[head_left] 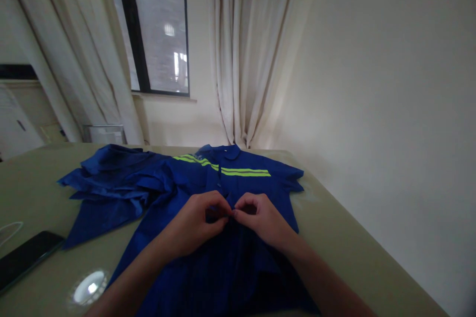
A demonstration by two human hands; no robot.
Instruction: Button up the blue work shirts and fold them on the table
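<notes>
A blue short-sleeved shirt with yellow-green stripes across the chest lies front up on the table, its collar toward the window. My left hand and my right hand meet at its front opening, below the stripes. Each hand pinches the shirt's front edge between thumb and fingertips, and the fingertips almost touch. Whether a button sits between them cannot be seen. The cloth under my hands is slightly raised and creased.
A heap of blue clothing lies left of the shirt. At the left edge are a black phone and a white cable. A wall borders the table on the right; curtains hang behind it.
</notes>
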